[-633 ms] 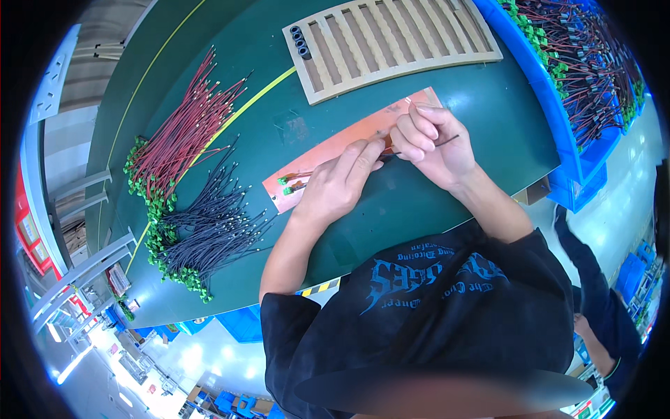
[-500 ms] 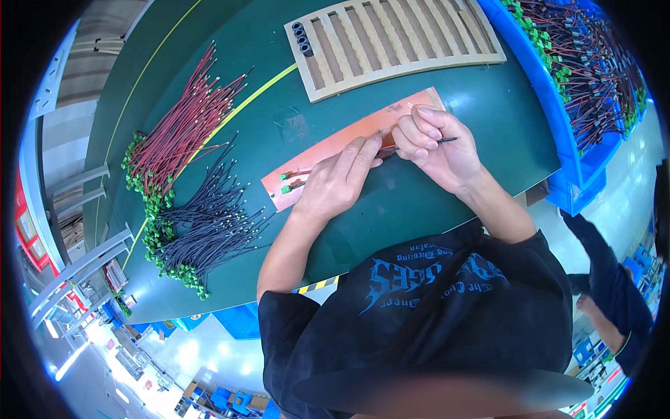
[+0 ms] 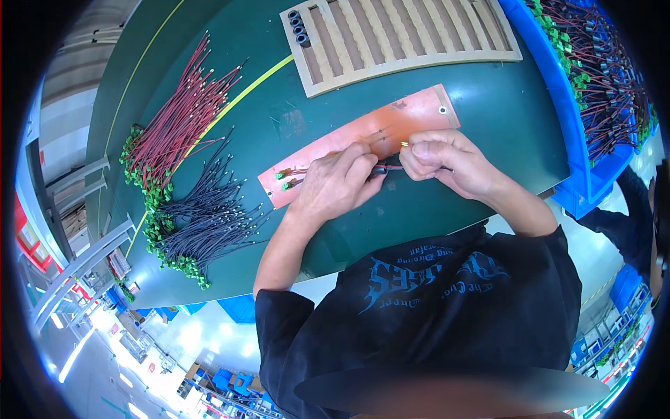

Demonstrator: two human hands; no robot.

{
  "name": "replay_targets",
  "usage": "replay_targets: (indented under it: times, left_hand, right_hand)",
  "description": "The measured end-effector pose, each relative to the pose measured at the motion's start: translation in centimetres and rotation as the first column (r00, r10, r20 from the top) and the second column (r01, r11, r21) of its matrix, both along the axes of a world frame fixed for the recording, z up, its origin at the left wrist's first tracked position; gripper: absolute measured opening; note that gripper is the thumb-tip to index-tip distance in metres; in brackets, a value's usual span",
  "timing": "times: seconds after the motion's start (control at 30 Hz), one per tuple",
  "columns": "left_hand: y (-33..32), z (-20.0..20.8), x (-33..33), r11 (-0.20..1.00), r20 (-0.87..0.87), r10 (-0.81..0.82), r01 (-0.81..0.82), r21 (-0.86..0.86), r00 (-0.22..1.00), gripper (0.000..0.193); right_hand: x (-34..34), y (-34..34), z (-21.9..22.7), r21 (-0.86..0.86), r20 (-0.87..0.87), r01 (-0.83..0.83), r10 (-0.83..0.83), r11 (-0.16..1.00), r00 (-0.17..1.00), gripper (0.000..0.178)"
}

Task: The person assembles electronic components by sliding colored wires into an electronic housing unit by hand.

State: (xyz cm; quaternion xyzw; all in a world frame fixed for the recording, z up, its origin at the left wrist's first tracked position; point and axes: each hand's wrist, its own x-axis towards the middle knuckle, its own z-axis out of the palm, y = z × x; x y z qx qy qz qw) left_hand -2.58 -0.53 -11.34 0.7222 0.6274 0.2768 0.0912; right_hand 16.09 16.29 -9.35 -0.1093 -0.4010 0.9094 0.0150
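Note:
My left hand is closed over a red and a black wire, pressing them down on a long orange board. Green connectors on the wires poke out past its little-finger side, at the board's left end. Beyond my left fingertips the wires carry a short dark piece and run on to my right hand. That hand is curled tightly around their far part, just off the board's near edge. Gold-coloured metal tips stick out beside its thumb. Most of the wire inside both hands is hidden.
On the green table, bundles of red wires and black wires with green connectors lie at left. A slatted wooden rack holding several black rings sits at the back. Blue bins of finished-looking wires flank the right.
My right hand has lowered toward me and curled into a tighter grip, and gold-coloured tips now show beside it. My left hand stays over the wires on the board.

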Motion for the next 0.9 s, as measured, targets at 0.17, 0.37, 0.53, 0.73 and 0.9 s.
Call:
replay_targets:
  times: [0.17, 0.37, 0.53, 0.73, 0.9]
  left_hand:
    - [2.9, 2.1, 0.6, 0.992, -0.122, -0.114, 0.107, -0.060, 0.986, 0.025]
    - [-2.2, 7.3, 2.3, 0.983, -0.212, 0.027, -0.064, -0.170, 0.977, 0.024]
    - [0.8, 11.6, 4.8, 0.976, -0.300, 0.027, -0.090, -0.200, 0.954, 0.024]
    - [6.2, 9.8, 6.0, 0.998, -0.227, -0.031, 0.019, -0.056, 0.974, 0.026]
    - [2.9, 5.3, 3.4, 0.987, 0.294, 0.073, -0.028, -0.156, 0.953, 0.024]
  right_hand:
    - [-0.5, 1.3, 1.5, 0.186, 0.089, -0.153, 0.138, 0.971, 0.986, 0.034]
    - [-2.7, -0.9, 0.0, -0.013, -0.232, -0.332, 0.320, 0.943, 0.918, 0.031]
    - [0.1, 2.3, 3.9, -0.021, -0.324, -0.292, 0.270, 0.956, 0.907, 0.032]
    - [3.5, 7.2, 6.1, 0.112, -0.261, -0.190, 0.213, 0.975, 0.941, 0.037]
    - [1.5, 5.2, 2.3, 0.332, -0.309, 0.085, 0.023, 0.939, 0.951, 0.033]
